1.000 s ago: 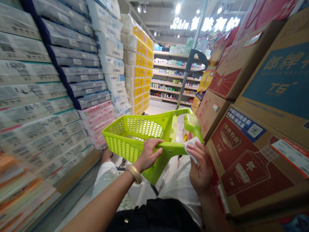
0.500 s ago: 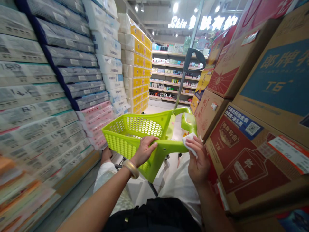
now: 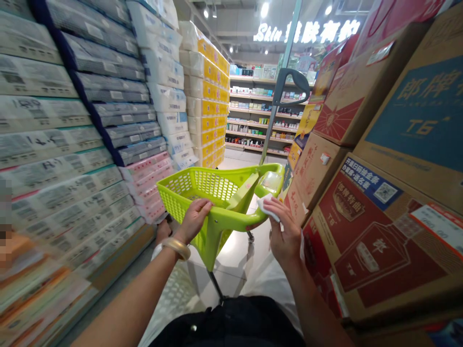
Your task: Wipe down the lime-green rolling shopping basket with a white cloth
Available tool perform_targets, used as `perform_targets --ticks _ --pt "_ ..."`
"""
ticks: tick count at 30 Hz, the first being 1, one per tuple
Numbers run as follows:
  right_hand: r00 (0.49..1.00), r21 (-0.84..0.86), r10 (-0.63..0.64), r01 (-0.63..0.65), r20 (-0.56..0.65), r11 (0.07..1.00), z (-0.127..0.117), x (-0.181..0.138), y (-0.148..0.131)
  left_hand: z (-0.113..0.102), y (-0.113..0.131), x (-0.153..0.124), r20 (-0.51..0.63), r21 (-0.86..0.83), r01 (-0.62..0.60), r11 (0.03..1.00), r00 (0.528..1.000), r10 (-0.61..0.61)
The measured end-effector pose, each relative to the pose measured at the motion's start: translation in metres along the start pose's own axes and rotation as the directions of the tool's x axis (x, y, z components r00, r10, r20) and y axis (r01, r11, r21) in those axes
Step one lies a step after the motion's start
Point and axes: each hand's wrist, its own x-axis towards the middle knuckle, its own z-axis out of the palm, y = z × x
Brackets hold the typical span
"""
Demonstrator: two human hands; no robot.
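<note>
A lime-green plastic shopping basket (image 3: pixel 188 190) on wheels stands in a narrow aisle in front of me, with a grey pull handle (image 3: pixel 289 79) rising behind it. My left hand (image 3: pixel 193 219), a gold bangle on its wrist, grips the basket's near rim. My right hand (image 3: pixel 284 231) holds a white wipe (image 3: pixel 265 205) pressed against the basket's right rim. The basket looks empty inside.
Stacked packs of tissue paper (image 3: pixel 72 144) wall the left side. Brown and red cardboard cartons (image 3: pixel 379 193) are piled close on the right. Yellow packs (image 3: pixel 210 96) and product shelves (image 3: pixel 260 115) stand at the aisle's far end. My knees are below.
The basket has swung to the left and away from me. My left hand shifted from the side bar to the near rim. My right hand with the wipe moved left along the rim.
</note>
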Motion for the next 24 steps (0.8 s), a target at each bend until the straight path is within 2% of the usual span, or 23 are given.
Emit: perform_targets --ticks 2,4,6,8,11,13,15,18,20,22,24 --pt "1.0 -0.017 -0.001 0.001 0.025 1.0 0.005 0.0 -0.008 -0.005 -0.001 -0.002 -0.022 0.004 0.008 1.0 1.0 -0.008" --pt "0.984 -0.002 -0.093 0.095 0.154 0.996 0.011 -0.001 -0.021 -0.008 -0.002 -0.004 -0.044 0.008 0.014 1.0 0.999 -0.013" --pt "0.942 0.033 -0.2 0.198 0.269 0.98 0.014 -0.003 -0.03 -0.009 -0.003 -0.006 -0.063 0.011 0.014 1.0 0.998 -0.013" --pt "0.932 0.041 -0.229 0.227 0.282 0.973 0.014 -0.003 -0.032 -0.01 -0.003 -0.007 -0.07 0.013 0.008 1.0 0.998 -0.007" --pt "0.985 -0.018 -0.094 0.098 0.147 0.995 0.01 0.001 -0.023 -0.01 -0.005 -0.007 -0.063 0.012 -0.007 1.0 0.998 0.007" --pt "0.997 -0.072 0.004 0.002 0.076 0.997 0.01 0.004 -0.02 -0.009 -0.006 -0.006 -0.06 0.01 -0.015 1.0 0.998 0.016" --pt "0.994 -0.124 0.011 0.003 0.11 0.992 0.016 0.007 -0.026 -0.006 -0.006 -0.004 -0.058 0.009 -0.022 1.0 0.998 0.023" --pt "0.955 -0.158 -0.087 0.137 0.285 0.978 0.028 0.01 -0.041 -0.002 -0.005 -0.003 -0.051 0.009 -0.031 0.999 0.998 0.031" --pt "0.93 -0.176 -0.102 0.173 0.354 0.969 0.028 0.013 -0.044 0.0 -0.003 -0.004 -0.043 0.008 -0.034 0.999 0.998 0.034" --pt "0.942 -0.234 -0.048 0.132 0.333 0.963 0.021 0.018 -0.04 0.0 -0.002 -0.005 -0.03 0.006 -0.035 0.999 0.999 0.035" --pt "0.968 -0.297 0.02 0.056 0.249 0.953 0.01 0.022 -0.033 0.0 -0.001 -0.006 -0.019 0.003 -0.032 0.999 0.999 0.032"
